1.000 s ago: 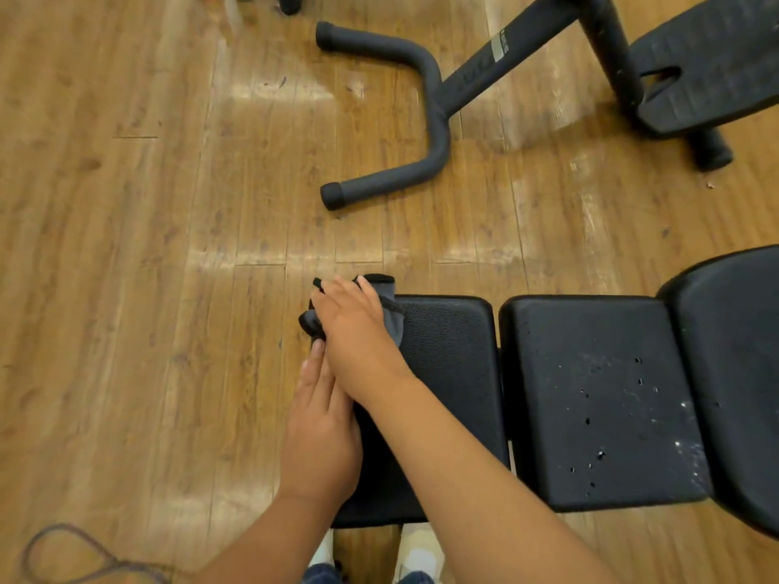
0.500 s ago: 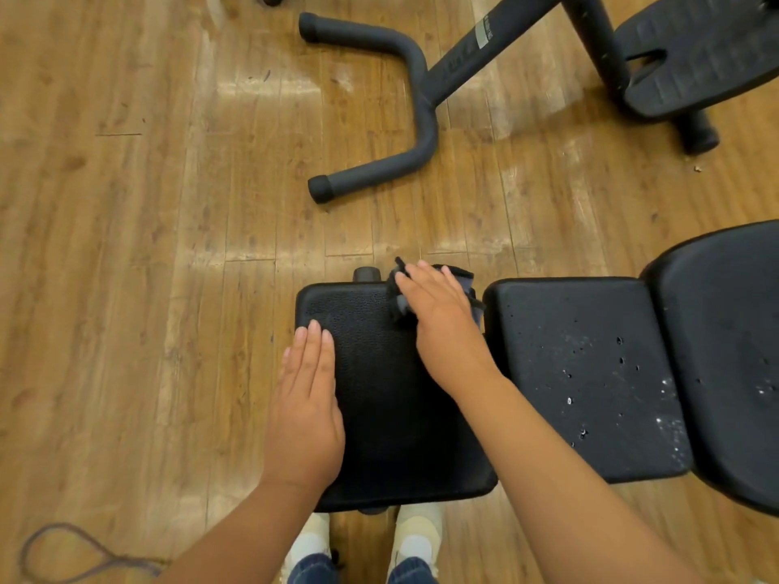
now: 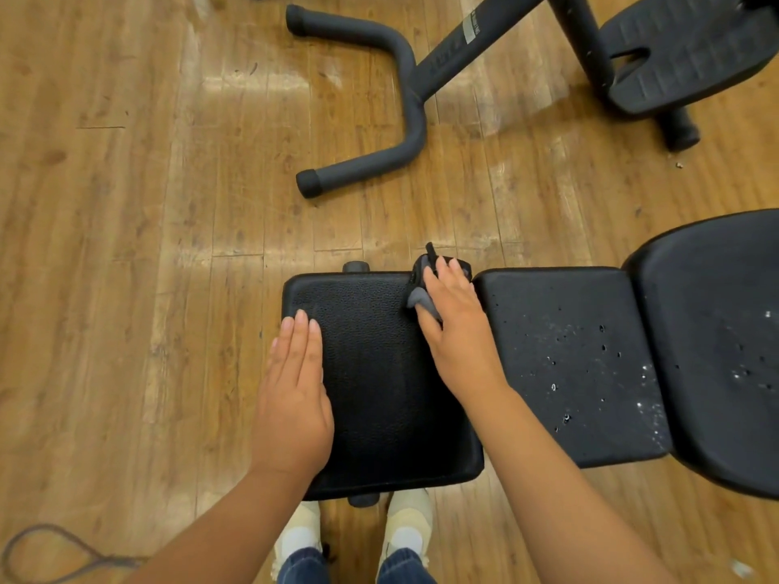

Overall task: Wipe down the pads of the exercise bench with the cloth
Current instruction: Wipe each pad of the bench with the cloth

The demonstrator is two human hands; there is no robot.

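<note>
- Since half a second earlier, the right hand (image 3: 457, 326) with the crumpled dark grey cloth (image 3: 423, 295) had barely shifted, staying at the far right corner of the small black textured bench pad (image 3: 375, 373); a second before, it had been at that pad's far left corner.
- The right hand lay flat over the cloth, fingers fairly straight, pressing it onto the pad's edge beside the gap to the middle black pad (image 3: 565, 360).
- The left hand (image 3: 295, 394) rested spread and flat, fingers together, along the small pad's left edge at lower centre of the frame.
- The middle pad, right of centre, carried white specks and small droplets.
- A larger curved black pad (image 3: 716, 343) filled the right edge.
- A black tubular frame foot (image 3: 404, 90) lay on the wooden plank floor (image 3: 126, 246) at the top centre.
- Pale shoes (image 3: 406, 528) showed at the bottom.
</note>
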